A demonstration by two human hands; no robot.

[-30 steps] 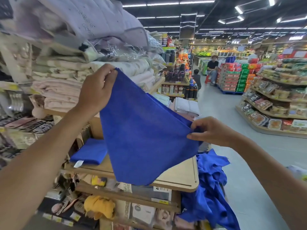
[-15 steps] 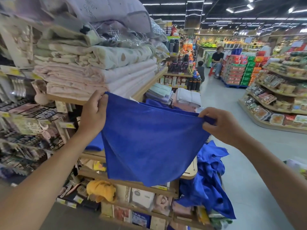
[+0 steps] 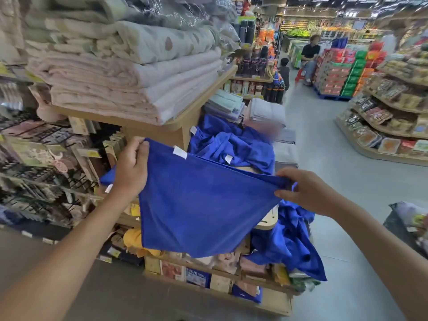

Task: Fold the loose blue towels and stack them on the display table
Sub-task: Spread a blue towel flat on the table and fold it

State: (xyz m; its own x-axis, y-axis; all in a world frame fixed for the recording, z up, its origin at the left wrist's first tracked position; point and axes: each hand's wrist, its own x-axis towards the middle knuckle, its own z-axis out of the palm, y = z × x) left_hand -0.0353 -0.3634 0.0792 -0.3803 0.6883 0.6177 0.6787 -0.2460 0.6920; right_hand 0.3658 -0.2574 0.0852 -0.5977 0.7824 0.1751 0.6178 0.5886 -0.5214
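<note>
Lowered since a second ago, the blue towel [image 3: 196, 205] now hangs stretched in front of the tabletop [image 3: 266, 221], its top edge sloping gently to the right. The left hand [image 3: 132, 169] pinches one upper corner in its fingers and the right hand [image 3: 305, 191] pinches the other. Behind, loose blue towels [image 3: 231, 144] lie heaped on the tabletop, and a hanging blue heap [image 3: 289, 244] spills over its right edge. Folded pink blankets [image 3: 129, 89] fill the shelf above.

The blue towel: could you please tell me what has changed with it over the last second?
The left hand has come down and the hands have drawn apart, so the top edge of the blue towel, steeply slanted before, now slopes gently towards the right hand. Its white tag now shows. Unchanged: both hands pinch the top corners; the loose blue towels stay draped.
</note>
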